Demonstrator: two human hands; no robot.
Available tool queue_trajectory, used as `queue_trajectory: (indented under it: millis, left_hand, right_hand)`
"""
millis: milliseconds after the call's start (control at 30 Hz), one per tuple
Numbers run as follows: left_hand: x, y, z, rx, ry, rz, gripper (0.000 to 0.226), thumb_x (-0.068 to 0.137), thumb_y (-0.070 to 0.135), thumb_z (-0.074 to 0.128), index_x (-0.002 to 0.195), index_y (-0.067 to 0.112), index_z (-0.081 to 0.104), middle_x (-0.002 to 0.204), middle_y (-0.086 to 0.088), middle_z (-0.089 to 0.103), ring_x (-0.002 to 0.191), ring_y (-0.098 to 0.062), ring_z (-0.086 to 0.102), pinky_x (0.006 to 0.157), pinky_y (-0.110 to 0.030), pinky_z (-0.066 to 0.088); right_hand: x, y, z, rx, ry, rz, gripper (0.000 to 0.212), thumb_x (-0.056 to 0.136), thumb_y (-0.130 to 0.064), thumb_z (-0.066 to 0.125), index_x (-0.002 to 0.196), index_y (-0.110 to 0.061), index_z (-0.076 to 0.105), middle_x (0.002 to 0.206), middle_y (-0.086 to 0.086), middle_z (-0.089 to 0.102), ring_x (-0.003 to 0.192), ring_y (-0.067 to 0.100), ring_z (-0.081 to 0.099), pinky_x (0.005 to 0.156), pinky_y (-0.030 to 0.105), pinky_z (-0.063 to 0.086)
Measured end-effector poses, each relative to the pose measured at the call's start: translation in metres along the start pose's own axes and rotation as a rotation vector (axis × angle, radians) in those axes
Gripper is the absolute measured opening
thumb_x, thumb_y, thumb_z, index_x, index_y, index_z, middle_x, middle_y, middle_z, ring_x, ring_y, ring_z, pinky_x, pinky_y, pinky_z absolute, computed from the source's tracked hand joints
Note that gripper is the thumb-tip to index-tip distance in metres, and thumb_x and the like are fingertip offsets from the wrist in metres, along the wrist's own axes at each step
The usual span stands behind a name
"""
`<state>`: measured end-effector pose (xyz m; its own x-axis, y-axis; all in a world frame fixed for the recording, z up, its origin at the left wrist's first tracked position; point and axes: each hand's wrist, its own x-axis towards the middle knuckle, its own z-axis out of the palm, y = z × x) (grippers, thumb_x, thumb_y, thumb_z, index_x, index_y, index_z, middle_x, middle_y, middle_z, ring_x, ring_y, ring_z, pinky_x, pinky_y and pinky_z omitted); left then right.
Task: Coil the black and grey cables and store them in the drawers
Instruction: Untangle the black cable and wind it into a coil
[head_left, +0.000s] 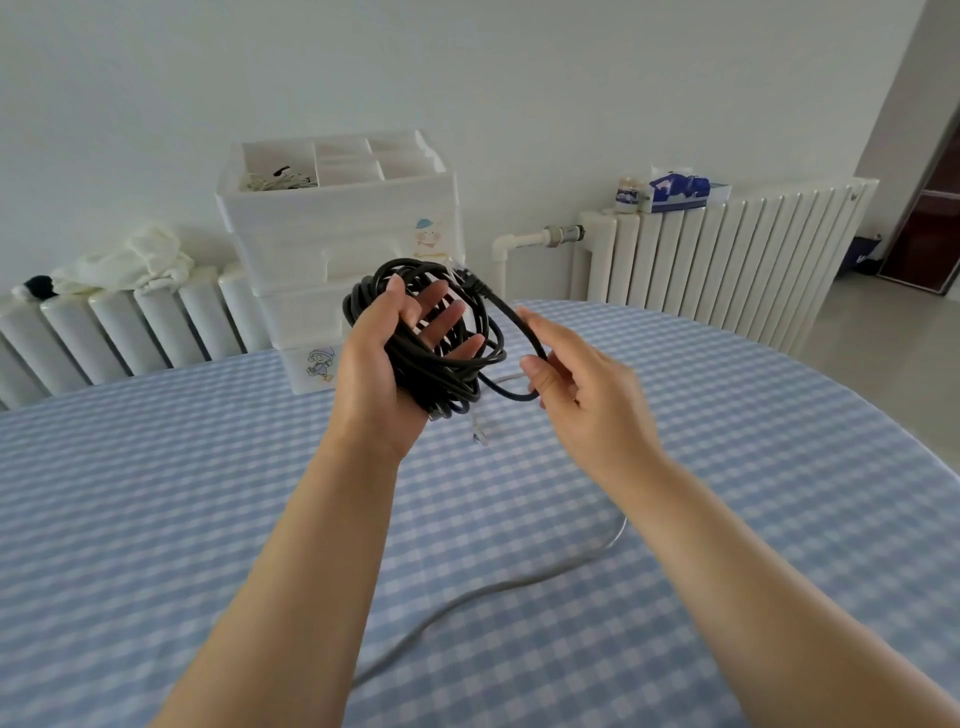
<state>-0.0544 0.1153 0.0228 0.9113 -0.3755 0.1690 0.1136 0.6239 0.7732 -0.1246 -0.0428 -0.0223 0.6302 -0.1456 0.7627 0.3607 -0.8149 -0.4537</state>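
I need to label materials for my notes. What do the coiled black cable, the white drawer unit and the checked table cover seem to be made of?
Coiled black cable: probably rubber or PVC sheath, matte, bends smoothly.
White drawer unit: looks like moulded plastic, slightly glossy, translucent.
Blue-and-white checked table cover: seemingly woven fabric, matte; coated cloth is possible.

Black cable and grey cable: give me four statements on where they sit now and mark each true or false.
1. The coiled black cable hangs around the left hand. True.
2. The thin grey cable is already coiled. False: it trails loose over the blue checked tablecloth.
3. The right hand pinches the black cable's free end. True.
4. The white plastic drawer unit stands on the floor. False: it stands on the table.
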Motion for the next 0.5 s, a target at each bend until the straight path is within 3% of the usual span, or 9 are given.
queue_trajectory:
  millis: [100, 200, 300, 400, 500]
  left_hand:
    - [-0.002, -0.002, 0.003, 0.001, -0.049, -0.031, 0.030, 0.097, 0.033, 0.049, 0.084, 0.007, 0.056, 0.115, -0.010, 0.067, 0.112, -0.030, 0.064, 0.084, -0.044, 0.055]
    - [-0.003, -0.004, 0.004, 0.062, -0.079, -0.041, 0.038, 0.099, 0.035, 0.045, 0.070, 0.011, 0.047, 0.119, -0.015, 0.065, 0.110, -0.029, 0.065, 0.088, -0.042, 0.054]
    - [-0.002, -0.009, 0.003, 0.144, -0.112, -0.083, 0.039, 0.098, 0.037, 0.047, 0.067, 0.012, 0.047, 0.122, -0.017, 0.065, 0.111, -0.028, 0.064, 0.089, -0.039, 0.052]
    - [-0.003, -0.014, 0.003, 0.204, -0.142, -0.159, 0.038, 0.095, 0.036, 0.052, 0.064, 0.014, 0.058, 0.127, -0.021, 0.061, 0.111, -0.031, 0.063, 0.096, -0.042, 0.049]
    - [-0.004, -0.012, 0.001, 0.166, -0.201, -0.230, 0.038, 0.092, 0.040, 0.053, 0.064, 0.016, 0.061, 0.123, -0.021, 0.061, 0.105, -0.027, 0.064, 0.093, -0.041, 0.050]
  right_hand:
    - [-0.002, -0.002, 0.007, -0.217, 0.026, -0.073, 0.038, 0.098, -0.025, 0.048, 0.134, -0.017, 0.055, 0.064, -0.012, 0.051, 0.049, 0.008, 0.046, 0.047, 0.023, 0.037]
    - [-0.002, -0.002, 0.011, -0.332, -0.001, -0.054, 0.038, 0.095, -0.020, 0.051, 0.132, -0.016, 0.057, 0.059, -0.006, 0.048, 0.044, 0.014, 0.043, 0.042, 0.025, 0.033]
    - [0.000, -0.009, 0.007, -0.408, -0.021, -0.117, 0.035, 0.092, -0.015, 0.058, 0.127, -0.015, 0.062, 0.058, -0.002, 0.050, 0.042, 0.016, 0.043, 0.037, 0.028, 0.036]
    - [0.003, -0.023, 0.000, -0.439, -0.033, -0.185, 0.034, 0.095, -0.024, 0.046, 0.121, -0.013, 0.066, 0.061, -0.003, 0.052, 0.045, 0.012, 0.040, 0.035, 0.026, 0.033]
    - [0.003, -0.030, -0.005, -0.476, -0.043, -0.203, 0.028, 0.094, -0.023, 0.053, 0.117, -0.013, 0.067, 0.065, -0.002, 0.059, 0.047, 0.016, 0.052, 0.038, 0.025, 0.031]
